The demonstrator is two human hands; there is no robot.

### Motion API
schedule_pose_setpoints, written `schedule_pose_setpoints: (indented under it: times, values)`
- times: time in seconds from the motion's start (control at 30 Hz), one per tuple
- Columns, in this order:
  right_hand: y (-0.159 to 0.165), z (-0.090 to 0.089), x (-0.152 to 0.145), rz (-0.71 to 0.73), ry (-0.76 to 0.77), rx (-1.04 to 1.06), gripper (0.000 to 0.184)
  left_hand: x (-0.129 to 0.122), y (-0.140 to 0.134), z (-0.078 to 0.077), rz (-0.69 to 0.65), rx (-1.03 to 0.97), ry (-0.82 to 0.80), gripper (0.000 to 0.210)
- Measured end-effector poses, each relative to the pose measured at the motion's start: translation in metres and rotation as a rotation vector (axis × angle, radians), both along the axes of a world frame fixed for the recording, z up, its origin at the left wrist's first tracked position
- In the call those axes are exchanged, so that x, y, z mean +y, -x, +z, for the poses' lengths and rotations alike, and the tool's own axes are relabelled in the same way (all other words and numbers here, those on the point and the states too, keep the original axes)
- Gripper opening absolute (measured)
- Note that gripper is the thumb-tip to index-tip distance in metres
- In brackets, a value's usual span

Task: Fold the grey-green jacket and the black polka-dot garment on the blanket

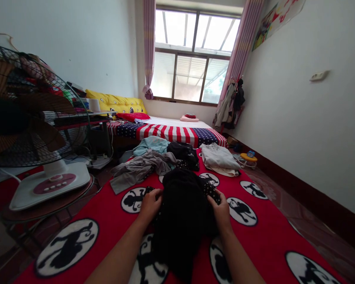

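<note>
The black garment (pixel 179 213) runs twelve to six o'clock; left hand (pixel 150 204) at nine, right hand (pixel 221 207) at three, equally near, pinch dotted cloth (pixel 210 190).

Red blanket (pixel 272 236) under black garment (pixel 180 213), grey garment (pixel 144 163), white clothes (pixel 219 156), perhaps teal cloth (pixel 152 145).

Daylight falls from the window (pixel 192 57) far beyond the left hand (pixel 152 202) and right hand (pixel 220 203), its upper panes blown out to white. Between the hands, the black garment (pixel 179 213) loses most folds in darkness. Well left of the grip, the fan (pixel 51 183) looks dim and stretched by edge distortion; overall softness blurs fine detail.
</note>
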State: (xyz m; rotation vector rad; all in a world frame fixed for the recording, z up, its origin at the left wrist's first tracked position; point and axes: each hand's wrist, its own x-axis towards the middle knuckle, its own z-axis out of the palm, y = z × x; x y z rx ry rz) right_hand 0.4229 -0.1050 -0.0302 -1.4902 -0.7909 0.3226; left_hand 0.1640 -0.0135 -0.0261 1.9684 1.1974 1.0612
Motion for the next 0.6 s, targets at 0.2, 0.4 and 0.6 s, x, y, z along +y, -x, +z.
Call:
schedule_pose_setpoints:
  times: [0.2,0.4,0.6]
  values:
    - [0.0002,0.0013,-0.0010,0.014,0.015,-0.014,0.064,-0.0007,0.0000,0.0015,-0.006,0.004,0.000,0.026]
    - [0.0000,0.0011,0.0002,0.004,0.009,-0.040,0.063,-0.0009,-0.0004,0.0014,0.004,0.014,-0.001,0.026]
    - [-0.0002,0.0005,-0.0003,0.007,0.002,-0.046,0.058,-0.0008,0.0000,0.0012,-0.003,0.020,0.001,0.027]
